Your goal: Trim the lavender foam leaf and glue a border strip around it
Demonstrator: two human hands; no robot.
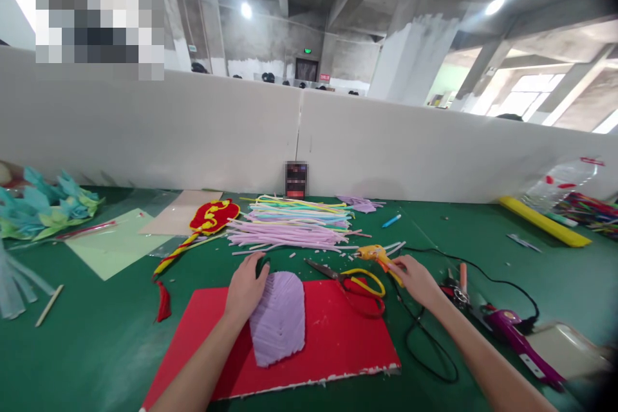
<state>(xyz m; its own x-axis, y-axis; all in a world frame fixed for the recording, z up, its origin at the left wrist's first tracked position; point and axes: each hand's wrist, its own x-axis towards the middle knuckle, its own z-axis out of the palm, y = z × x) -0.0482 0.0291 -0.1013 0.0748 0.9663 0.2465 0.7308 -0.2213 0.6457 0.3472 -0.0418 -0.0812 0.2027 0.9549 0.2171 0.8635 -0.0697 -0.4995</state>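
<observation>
The lilac, ridged panel with a rounded far end point(279, 322) lies flat on the red rectangular board point(342, 341), left of its middle, which presumably keeps it off the tabletop. The left hand point(247, 286) rests at the panel's far left edge, fingers loosely curled, perhaps to steady it; whether they pinch anything is hard to tell. The right hand point(410, 275), beyond the board's far right corner, is closed around the handle of an orange-yellow glue gun point(374, 253), its nozzle pointing left, a hold that seems to suit aiming the tip. Metal scissors with yellow and red handles point(344, 277) straddle the board's far edge between the hands, probably for easy reach. Beyond the board, thin fuzzy pastel stems point(294, 228) lie side by side, likely so that single ones lift out easily. A red-and-yellow fan-shaped piece point(215, 217) sits beyond the board's far left corner, apart from the stems. Right of the board lie a looping black cord point(440, 351) and a purple-handled tool point(512, 328), outside the working area.
</observation>
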